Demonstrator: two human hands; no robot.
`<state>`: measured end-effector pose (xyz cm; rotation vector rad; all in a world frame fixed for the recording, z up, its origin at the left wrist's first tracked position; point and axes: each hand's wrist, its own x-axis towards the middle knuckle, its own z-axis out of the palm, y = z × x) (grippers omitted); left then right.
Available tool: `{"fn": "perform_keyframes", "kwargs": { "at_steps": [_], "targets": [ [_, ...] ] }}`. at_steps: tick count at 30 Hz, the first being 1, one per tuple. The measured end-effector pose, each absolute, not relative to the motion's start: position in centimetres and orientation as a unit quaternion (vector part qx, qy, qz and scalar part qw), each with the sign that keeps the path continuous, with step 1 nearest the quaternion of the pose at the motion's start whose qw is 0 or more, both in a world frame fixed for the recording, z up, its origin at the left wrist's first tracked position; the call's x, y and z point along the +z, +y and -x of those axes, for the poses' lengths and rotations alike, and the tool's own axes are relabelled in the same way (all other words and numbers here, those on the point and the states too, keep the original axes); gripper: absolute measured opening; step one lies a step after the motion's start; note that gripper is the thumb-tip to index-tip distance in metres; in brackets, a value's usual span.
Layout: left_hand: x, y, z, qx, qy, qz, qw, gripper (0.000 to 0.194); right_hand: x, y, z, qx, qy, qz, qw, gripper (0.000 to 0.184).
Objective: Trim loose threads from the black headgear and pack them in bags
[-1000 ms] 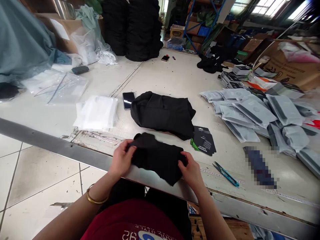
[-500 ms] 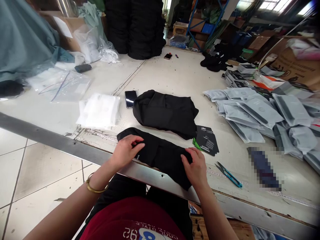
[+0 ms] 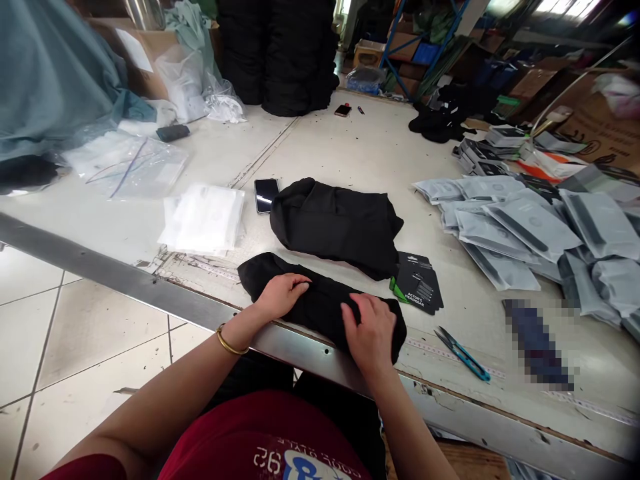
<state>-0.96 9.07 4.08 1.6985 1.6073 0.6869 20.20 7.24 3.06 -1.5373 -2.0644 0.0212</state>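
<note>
A long folded piece of black cloth (image 3: 320, 310) lies along the table's front edge, its right end reaching close to the metal strip. My left hand (image 3: 283, 295) pinches the cloth near its middle, thumb and forefinger close together. Over the right part, the fingers of my right hand (image 3: 370, 330) curl round the fabric, thumb on the near side. Just behind lies a stack of black cloth (image 3: 335, 227), loosely folded. Black cardboard tags (image 3: 419, 283) reading "ACTOR'S HEADGEAR" fan out at its right corner. Blue-handled thread snips (image 3: 463, 353) rest to the right of my right hand.
White pouches (image 3: 203, 217) lie at left beside a phone (image 3: 266, 195). Many frosted packages (image 3: 530, 223) pile up at right. A blurred-out dark object (image 3: 537, 343) lies nearer. Tall black cloth stacks (image 3: 300, 60) stand at the back. A metal strip (image 3: 125, 263) edges the table.
Both hands have shifted on the cloth: my left hand moved right, and my right hand moved left a little. The cloth's right end has been drawn up, and white print near the left hand no longer shows.
</note>
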Motion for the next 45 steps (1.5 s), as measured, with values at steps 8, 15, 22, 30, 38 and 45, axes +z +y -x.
{"fn": "perform_keyframes", "kwargs": {
  "at_steps": [8, 15, 22, 30, 38, 45],
  "targets": [
    [4.3, 9.4, 2.7, 0.323, 0.574, -0.49, 0.571, 0.033, -0.3, 9.8, -15.6, 0.154, -0.776, 0.534, 0.3, 0.019],
    [4.1, 10.3, 3.5, 0.347, 0.519, -0.383, 0.681, 0.032, 0.0, 9.3, -16.2, 0.185, -0.768, 0.508, 0.345, 0.018],
    [3.6, 10.5, 3.9, 0.35, 0.492, -0.356, 0.713, 0.03, -0.2, 9.2, -16.2, 0.188, -0.765, 0.497, 0.363, 0.019],
    [3.5, 10.1, 4.4, 0.351, 0.46, -0.377, 0.723, 0.037, -0.3, 9.0, -16.5, 0.187, -0.756, 0.504, 0.373, 0.017],
    [3.9, 9.7, 4.4, 0.352, 0.467, -0.377, 0.718, 0.039, 0.1, 8.8, -17.6, 0.201, -0.739, 0.515, 0.386, 0.021],
    [4.7, 9.0, 4.1, 0.304, 0.611, -0.655, 0.325, 0.047, -0.4, 10.2, -23.8, 0.025, -0.745, 0.611, 0.268, 0.036]
  ]
}}
